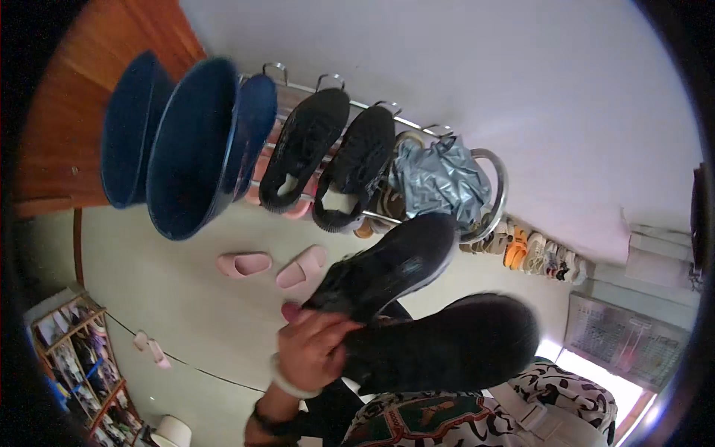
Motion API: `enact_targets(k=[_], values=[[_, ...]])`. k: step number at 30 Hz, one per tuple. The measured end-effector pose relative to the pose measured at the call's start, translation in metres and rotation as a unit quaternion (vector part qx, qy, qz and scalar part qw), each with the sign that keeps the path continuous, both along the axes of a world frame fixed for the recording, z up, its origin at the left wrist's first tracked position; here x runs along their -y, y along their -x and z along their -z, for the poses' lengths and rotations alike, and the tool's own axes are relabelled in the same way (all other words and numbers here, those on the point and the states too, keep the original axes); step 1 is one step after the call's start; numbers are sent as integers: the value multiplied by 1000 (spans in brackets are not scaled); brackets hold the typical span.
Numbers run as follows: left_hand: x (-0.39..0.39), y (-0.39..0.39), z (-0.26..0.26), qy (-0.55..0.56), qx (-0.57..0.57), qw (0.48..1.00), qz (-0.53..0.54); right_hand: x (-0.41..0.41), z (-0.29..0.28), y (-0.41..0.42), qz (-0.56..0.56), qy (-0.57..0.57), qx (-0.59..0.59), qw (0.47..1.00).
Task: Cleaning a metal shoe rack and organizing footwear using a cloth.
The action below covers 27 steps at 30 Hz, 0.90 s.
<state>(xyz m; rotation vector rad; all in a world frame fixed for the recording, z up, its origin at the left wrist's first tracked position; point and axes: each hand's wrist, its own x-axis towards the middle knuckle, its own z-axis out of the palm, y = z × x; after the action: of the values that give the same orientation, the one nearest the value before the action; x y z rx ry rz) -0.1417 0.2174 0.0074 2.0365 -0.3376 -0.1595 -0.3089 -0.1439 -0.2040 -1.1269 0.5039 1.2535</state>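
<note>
My left hand (313, 349) grips a pair of black shoes by their heel ends. One black shoe (405, 254) angles up and right, its toe in front of the silver plastic bag. The other black shoe (447, 346) lies below it, its toe pointing right, close to my patterned top. My right hand is out of view. Ahead stands a metal-tube shoe rack (499, 184) bearing dark blue rubber boots (192, 151). Beside them rest two black lace-up sneakers, one on the left (313, 134) and one on the right (363, 151). A crumpled silver plastic bag (441, 176) occupies the right end.
Pink slippers (244, 264) lie on the floor below the rack. Orange clogs (515, 248) stand among several shoes along the right wall. A filled shelf (98, 413) and a white bin (172, 431) stand at lower left. A wooden panel (67, 151) rises left of the boots.
</note>
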Motion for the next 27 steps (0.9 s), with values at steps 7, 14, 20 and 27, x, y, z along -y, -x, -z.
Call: enact_targets(k=[7,14,20,27], values=[[135,-83,16,-125,37,981,-146,-24,-54,-51,49,39,4,998],[163,-88,59,-176,34,974,-138,2,-52,-48,48,65,-29,996],[154,-90,47,-141,-20,983,-116,18,-20,-25,44,39,-18,998],[135,-74,70,-118,-48,965,-229,16,-11,-21,56,6,6,998]])
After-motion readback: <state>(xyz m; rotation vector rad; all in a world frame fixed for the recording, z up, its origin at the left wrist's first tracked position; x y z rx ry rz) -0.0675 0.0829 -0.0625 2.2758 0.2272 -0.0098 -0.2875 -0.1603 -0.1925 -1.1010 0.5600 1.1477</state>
